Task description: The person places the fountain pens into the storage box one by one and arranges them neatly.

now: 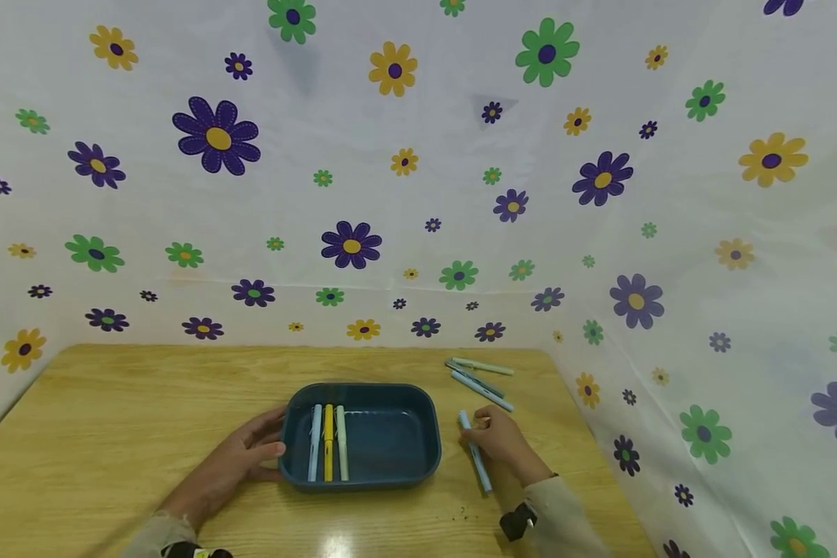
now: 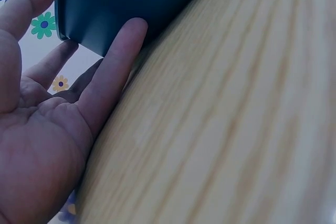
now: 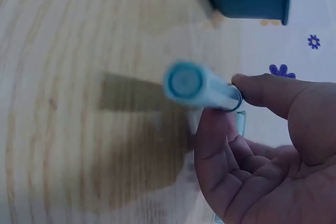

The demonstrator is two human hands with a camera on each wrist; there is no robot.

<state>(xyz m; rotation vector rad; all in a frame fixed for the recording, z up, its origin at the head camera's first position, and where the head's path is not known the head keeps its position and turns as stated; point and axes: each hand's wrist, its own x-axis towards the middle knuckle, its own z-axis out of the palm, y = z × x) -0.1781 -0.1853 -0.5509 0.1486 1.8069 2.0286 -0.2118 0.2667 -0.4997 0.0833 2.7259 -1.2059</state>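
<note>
My left hand [image 1: 240, 457] rests against the left end of a dark blue rectangular tray [image 1: 408, 482]. In the left wrist view its fingers [image 2: 118, 66] are spread and touch the tray's outer wall [image 2: 113, 11]. Inside the tray, at its left side, a light blue pen [image 1: 315, 446], a yellow pen [image 1: 328, 446] and a pale green pen [image 1: 342, 446] stand side by side. Right of the tray, my right hand [image 1: 502, 442] pinches another light blue pen [image 1: 480, 469] between thumb and fingers. The right wrist view shows that pen's round end [image 3: 186, 81] pointing toward the camera.
At the table's back right lie a pale green pen [image 1: 491, 367], a dark grey-green pen [image 1: 484, 382] and a light blue pen [image 1: 484, 392], close together. Small dark specks [image 1: 463, 511] dot the wooden table [image 1: 146, 418] near its front. A flower-patterned white curtain [image 1: 446, 101] borders the back and sides.
</note>
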